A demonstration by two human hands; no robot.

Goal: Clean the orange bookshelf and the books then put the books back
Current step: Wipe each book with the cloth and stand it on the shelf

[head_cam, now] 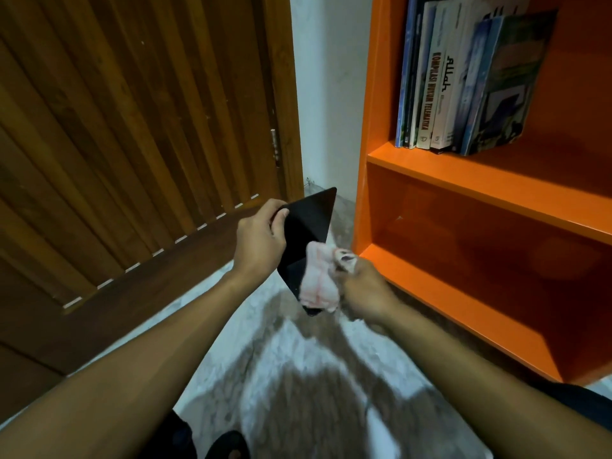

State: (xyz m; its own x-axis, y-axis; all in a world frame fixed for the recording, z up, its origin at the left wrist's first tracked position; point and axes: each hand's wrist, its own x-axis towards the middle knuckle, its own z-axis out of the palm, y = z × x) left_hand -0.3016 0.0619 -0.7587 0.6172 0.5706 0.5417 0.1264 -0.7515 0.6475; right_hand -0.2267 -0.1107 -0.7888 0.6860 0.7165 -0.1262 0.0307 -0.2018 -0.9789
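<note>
Left hand (260,238) grips a black book (306,231) by its left edge, fingers curled round it, thumb on the cover. Book is held in the air over the floor (298,376), tilted with 1 corner pointing up toward the wall (326,94), just left of the bookshelf (496,260) and not touching it.

Right hand (366,289) holds a bunched pale pink cloth (319,281), fingers clamped on it. Cloth is pressed against the lower part of the book cover, covering the bottom corner area. Hand is motion-blurred, so the exact finger layout can't be told.

Bookshelf is orange, at right. Upper visible shelf carries a row of books (463,81) standing upright at its left end; the rightmost ones lean left against the rest. Readable spines: "Allah" and "Kompilasi Hukum Telematika". Shelf below shows bare orange board; its right part is out of view.

Wooden slatted door (132,127) at left, hinge side next to the white wall strip between door and bookshelf. Floor is pale marbled tile with dark shadows. Dark footwear (228,445) at bottom edge.
</note>
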